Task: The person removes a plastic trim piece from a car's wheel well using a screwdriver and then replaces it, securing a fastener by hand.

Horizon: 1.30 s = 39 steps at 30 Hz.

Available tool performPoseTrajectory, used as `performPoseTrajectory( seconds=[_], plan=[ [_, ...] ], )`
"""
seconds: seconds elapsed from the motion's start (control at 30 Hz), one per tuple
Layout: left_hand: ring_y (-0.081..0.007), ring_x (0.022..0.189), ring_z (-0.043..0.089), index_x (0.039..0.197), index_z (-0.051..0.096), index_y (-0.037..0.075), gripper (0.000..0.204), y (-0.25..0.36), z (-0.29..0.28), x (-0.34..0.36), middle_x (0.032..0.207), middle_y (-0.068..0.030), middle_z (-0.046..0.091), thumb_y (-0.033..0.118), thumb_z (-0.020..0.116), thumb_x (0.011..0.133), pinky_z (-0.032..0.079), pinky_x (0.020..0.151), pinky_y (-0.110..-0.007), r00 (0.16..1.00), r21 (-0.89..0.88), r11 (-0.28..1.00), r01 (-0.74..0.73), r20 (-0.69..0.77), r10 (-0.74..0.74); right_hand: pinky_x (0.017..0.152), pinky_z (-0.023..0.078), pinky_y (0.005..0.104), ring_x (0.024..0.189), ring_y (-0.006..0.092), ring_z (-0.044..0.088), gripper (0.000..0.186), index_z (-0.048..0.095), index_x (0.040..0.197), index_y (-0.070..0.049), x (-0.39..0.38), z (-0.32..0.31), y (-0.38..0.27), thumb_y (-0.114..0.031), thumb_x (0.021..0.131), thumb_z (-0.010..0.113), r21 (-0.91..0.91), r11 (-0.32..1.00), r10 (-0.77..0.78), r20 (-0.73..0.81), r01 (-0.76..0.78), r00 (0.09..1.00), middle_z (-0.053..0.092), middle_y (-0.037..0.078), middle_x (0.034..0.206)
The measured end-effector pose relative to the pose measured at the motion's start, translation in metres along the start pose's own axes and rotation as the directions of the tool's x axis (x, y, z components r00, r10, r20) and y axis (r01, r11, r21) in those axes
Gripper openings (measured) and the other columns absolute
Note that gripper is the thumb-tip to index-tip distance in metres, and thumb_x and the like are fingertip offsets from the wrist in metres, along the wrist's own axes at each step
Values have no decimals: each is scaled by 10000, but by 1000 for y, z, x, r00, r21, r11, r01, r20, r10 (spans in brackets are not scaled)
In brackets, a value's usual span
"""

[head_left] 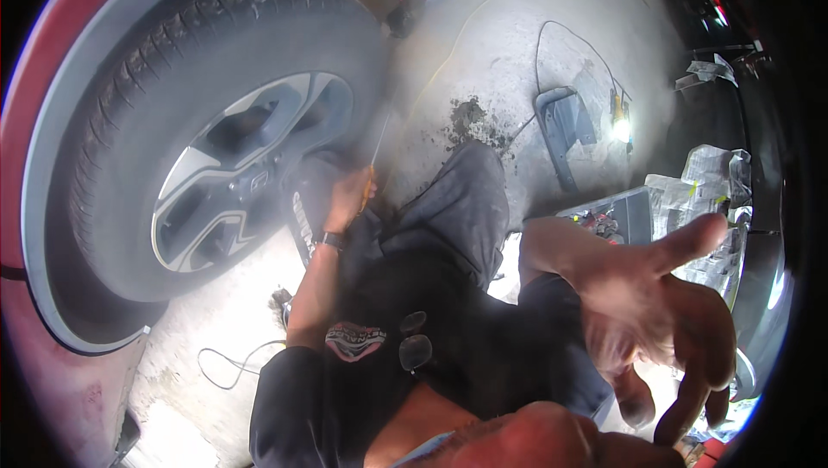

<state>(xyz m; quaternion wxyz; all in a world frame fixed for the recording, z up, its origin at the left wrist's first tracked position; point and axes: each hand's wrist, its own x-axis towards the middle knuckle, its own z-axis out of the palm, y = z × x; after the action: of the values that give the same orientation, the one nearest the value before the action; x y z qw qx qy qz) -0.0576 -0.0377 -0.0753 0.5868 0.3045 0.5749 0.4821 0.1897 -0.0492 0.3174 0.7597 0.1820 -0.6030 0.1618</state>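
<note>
My left hand (349,198) is closed around the orange handle of a screwdriver-like tool (371,185), held by my knee beside the car wheel (259,179). The tool's thin shaft points up and away; its tip is hard to make out. A dark band circles my left wrist. Close to the camera on the right, my right hand (645,302) is raised with its fingers spread and nothing in it. Behind it sits a grey tray (636,209) with small items inside, partly hidden by my arm.
A red car body (34,123) with a grey arch trim borders the wheel. On the concrete floor lie a dark plastic panel (556,136), a lit work lamp (620,123) with its cord, and a dirt patch (473,121). Newspaper sheets (709,176) hang at right.
</note>
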Motion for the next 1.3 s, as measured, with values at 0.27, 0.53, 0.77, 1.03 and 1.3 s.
performPoseTrajectory(
  seconds=[0.27,0.53,0.77,1.03,1.3],
  plan=[
    [-74,673,560,985,668,-2,358,-12,-3,3,776,-13,620,344,577,996,454,618,-216,1000,159,987,27,2,-28,1078,-169,587,1259,115,498,563,528,1352,-164,-19,11,14,-440,862,562,255,834,405,320,-490,856,643,-19,1205],
    [-62,512,473,938,697,34,420,-16,-6,4,640,16,586,436,579,971,361,467,-248,990,137,984,-113,-68,123,1019,215,460,1194,201,553,494,504,1325,-39,-59,4,-15,-345,939,545,322,687,594,268,-652,758,620,106,1219],
    [-63,669,559,979,671,30,235,16,2,-17,786,-6,644,252,596,993,443,614,-212,999,94,995,-44,25,42,938,472,381,1056,259,618,522,537,1232,27,-205,-18,65,-407,949,593,-266,-15,950,-304,-964,69,637,157,1110],
    [-24,612,460,960,658,41,171,24,21,-26,769,38,602,212,641,967,346,549,-186,995,209,976,-62,92,43,896,502,372,1145,268,559,609,497,1383,-59,-422,-51,40,-518,983,485,-39,-540,841,-64,-840,-538,525,150,1356],
    [-85,776,567,1104,659,-52,290,6,17,-17,896,-46,688,201,644,963,460,699,-247,974,389,901,-193,185,129,827,513,344,1002,199,587,509,548,1331,-55,-421,-51,42,-436,995,522,76,-524,850,-3,-848,-526,590,120,1244]
  ],
)
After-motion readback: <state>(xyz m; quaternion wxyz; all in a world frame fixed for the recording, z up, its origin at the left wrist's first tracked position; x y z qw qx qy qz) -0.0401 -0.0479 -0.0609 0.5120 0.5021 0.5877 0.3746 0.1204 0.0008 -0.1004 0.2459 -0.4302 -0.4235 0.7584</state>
